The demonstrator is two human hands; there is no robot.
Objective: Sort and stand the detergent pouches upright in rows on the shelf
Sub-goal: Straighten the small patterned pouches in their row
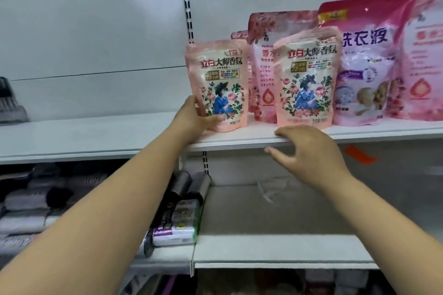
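The right hand (309, 151) is held spread at the shelf (239, 137) edge; a pink pouch (219, 86) is gripped upright by the left hand (194, 117), likely to be aligned beside its twin (306, 79)

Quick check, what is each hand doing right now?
Left hand: grips the lower left edge of the left peach pouch.
Right hand: open, holds nothing, in front of the shelf edge.

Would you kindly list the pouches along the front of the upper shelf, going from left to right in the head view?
Small peach pouch gripped by the left hand → matching peach pouch → purple-and-white pouch → pink pouch at the right edge.
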